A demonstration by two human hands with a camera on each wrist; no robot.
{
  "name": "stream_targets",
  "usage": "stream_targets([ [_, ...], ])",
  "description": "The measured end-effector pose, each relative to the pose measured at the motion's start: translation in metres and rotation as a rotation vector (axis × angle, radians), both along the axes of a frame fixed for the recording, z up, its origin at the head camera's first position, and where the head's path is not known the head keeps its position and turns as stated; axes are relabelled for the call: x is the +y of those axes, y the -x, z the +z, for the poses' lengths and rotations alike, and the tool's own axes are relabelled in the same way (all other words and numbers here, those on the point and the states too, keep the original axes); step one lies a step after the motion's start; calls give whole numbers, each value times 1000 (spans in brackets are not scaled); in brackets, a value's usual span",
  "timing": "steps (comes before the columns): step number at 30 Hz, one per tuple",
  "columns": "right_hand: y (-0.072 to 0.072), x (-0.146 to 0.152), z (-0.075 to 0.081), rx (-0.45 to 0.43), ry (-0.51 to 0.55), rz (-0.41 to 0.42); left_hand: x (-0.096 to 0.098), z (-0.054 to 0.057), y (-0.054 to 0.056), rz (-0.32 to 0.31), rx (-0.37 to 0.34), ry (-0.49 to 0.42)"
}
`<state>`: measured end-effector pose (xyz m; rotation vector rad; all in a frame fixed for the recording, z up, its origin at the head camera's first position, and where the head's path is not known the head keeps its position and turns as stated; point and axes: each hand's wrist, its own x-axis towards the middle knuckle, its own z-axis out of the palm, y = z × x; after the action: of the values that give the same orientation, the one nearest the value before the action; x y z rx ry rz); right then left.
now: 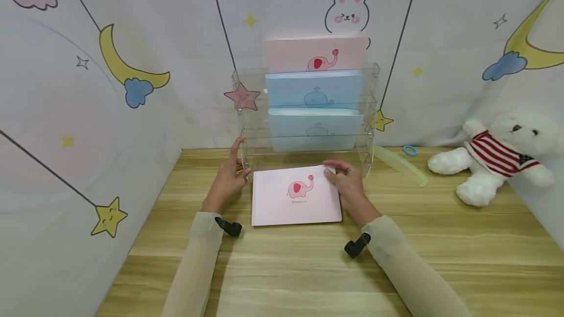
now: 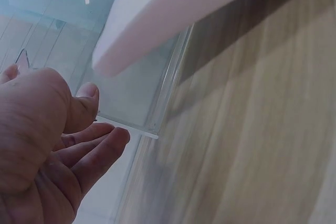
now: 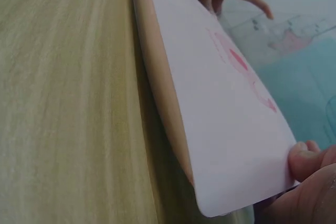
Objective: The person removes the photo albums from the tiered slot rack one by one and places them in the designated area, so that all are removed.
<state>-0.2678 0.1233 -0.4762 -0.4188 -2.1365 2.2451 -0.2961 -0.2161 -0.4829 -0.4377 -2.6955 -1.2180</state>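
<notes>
A pink photo album (image 1: 296, 209) with a red elephant on its cover is tilted in front of the clear acrylic rack (image 1: 260, 153). At its upper right corner my right hand (image 1: 351, 186) pinches it, thumb on the cover and fingers behind. My left hand (image 1: 226, 182) holds the rack's left side edge, its index finger stretched upward along the panel. In the left wrist view the left thumb and fingers (image 2: 107, 148) lie on either side of that edge, and the album's pink spine (image 2: 142, 40) is apart from them.
Two blue whale albums, a lower one (image 1: 286, 136) and a middle one (image 1: 286, 89), and a pink elephant album (image 1: 286, 55) stand in the rack's tiers. To the right are a pale yellow curved strip (image 1: 401, 164), a blue ring (image 1: 410, 150) and a white teddy bear (image 1: 480, 187).
</notes>
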Motion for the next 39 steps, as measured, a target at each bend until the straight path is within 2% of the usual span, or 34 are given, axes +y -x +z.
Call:
stream_targets([
  [13, -3, 0, -13, -3, -1, 12, 0, 2, -1, -4, -12, -21],
  [21, -4, 2, -17, -44, -10, 28, 0, 2, -1, -11, -5, -23],
  [24, -4, 4, -17, -50, -59, 61, 0, 2, -1, -9, -7, -22],
  [34, -8, 13, -13, -14, -352, 162, 0, 3, -2, -17, -24, -24],
  [39, -15, 20, -9, 17, -438, 187, 0, 4, -3, -19, -23, -28],
])
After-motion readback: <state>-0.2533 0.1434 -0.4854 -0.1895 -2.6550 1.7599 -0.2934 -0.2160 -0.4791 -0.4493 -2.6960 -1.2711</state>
